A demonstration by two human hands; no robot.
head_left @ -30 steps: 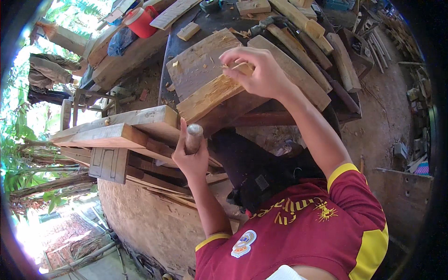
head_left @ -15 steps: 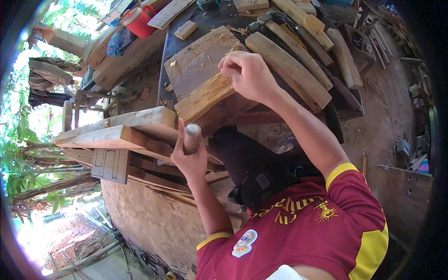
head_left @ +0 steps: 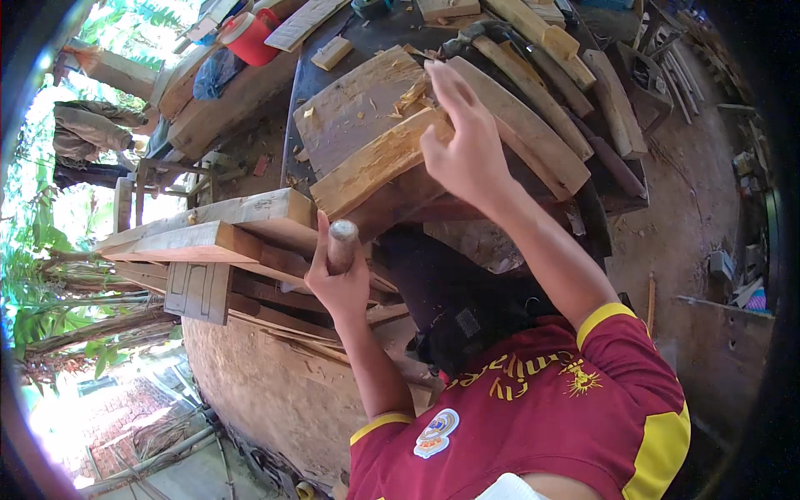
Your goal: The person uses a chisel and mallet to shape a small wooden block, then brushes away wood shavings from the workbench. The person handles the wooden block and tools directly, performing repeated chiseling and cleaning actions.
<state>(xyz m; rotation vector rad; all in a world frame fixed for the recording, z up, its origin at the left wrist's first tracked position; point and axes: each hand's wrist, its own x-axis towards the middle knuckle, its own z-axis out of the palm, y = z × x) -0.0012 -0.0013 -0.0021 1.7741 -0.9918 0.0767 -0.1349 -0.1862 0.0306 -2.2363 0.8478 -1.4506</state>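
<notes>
My left hand [head_left: 337, 287] is closed round a thick, round-ended tool handle [head_left: 342, 237]. The handle's pale end faces up, and the rest of the tool is hidden. Beyond it, a curved wooden piece [head_left: 375, 165] with a roughly chipped top edge lies on the table's near side. Over the right end of that piece is my right hand [head_left: 468, 146], its fingers stretched out and the thumb apart, holding nothing. Loose wood shavings [head_left: 412, 97] lie just left of these fingers. A broad wooden board [head_left: 350, 96] with chips on it lies behind the curved piece.
A hammer [head_left: 492, 48] and several curved wooden pieces [head_left: 521, 125] lie at the table's right. Stacked beams [head_left: 250, 218] jut in from the left, close to my left hand. A small wood block [head_left: 332, 53] and a red jug [head_left: 248, 40] are at the back.
My right hand has opened from a closed, curled shape and moved slightly right, uncovering shavings by the curved piece's end. My left hand and the handle stay nearly still.
</notes>
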